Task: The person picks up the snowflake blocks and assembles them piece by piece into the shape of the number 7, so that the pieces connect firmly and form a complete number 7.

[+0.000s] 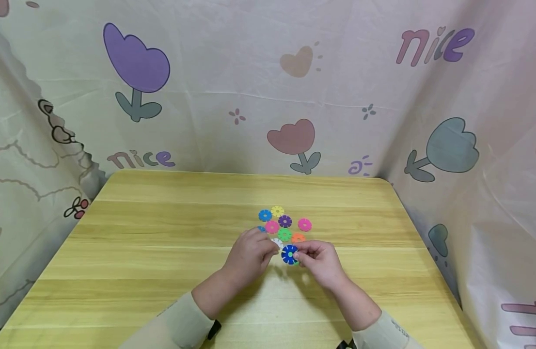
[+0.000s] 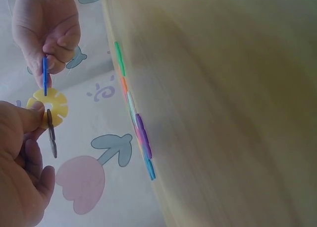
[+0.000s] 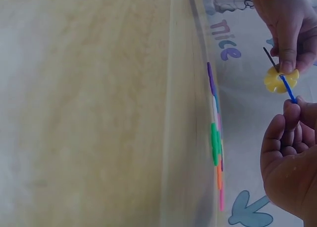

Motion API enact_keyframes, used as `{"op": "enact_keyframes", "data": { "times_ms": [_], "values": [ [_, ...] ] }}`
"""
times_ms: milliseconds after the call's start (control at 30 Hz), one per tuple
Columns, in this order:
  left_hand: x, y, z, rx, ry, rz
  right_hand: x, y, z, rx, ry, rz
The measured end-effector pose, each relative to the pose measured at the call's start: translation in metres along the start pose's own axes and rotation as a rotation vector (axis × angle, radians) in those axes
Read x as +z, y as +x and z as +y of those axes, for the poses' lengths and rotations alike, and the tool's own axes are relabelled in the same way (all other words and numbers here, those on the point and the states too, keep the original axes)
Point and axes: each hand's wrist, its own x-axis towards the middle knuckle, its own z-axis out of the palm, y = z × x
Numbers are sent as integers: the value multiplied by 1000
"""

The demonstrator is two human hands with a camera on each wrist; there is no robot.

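My left hand (image 1: pixel 250 253) pinches a yellow notched disc (image 2: pixel 58 102) between thumb and fingers. A dark notched disc (image 2: pixel 51 133), seen edge-on, stands crosswise against the yellow one by the fingertips. Opposite it, my right hand (image 1: pixel 321 261) holds a blue notched disc (image 1: pixel 288 255) by its edge, with thumb and fingertips. In the right wrist view the blue disc (image 3: pixel 289 89) overlaps the yellow disc (image 3: pixel 272 83), its far edge near the centre. Both hands are raised above the table, and the head view hides most of the yellow disc.
Beyond the hands, several notched discs lie flat on the wooden table (image 1: pixel 163 232), among them a pink disc (image 1: pixel 305 225), a purple disc (image 1: pixel 285 221), a yellow disc (image 1: pixel 277 211) and a green disc (image 1: pixel 284 234). A printed curtain (image 1: pixel 215 63) hangs behind the table and along both sides.
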Motion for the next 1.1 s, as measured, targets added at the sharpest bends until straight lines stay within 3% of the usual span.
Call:
{"op": "enact_keyframes", "data": {
  "times_ms": [267,533,833,1100],
  "values": [
    [0,1,1,20,7,3,-4,2,1,34,6,-39],
    [4,2,3,90,28,-13,-13,5,3,59,-4,-118],
    [5,4,9,61,15,3,-13,7,2,91,47,-117],
    [4,1,9,51,-1,-47,-12,5,3,68,17,-126]
  ]
}}
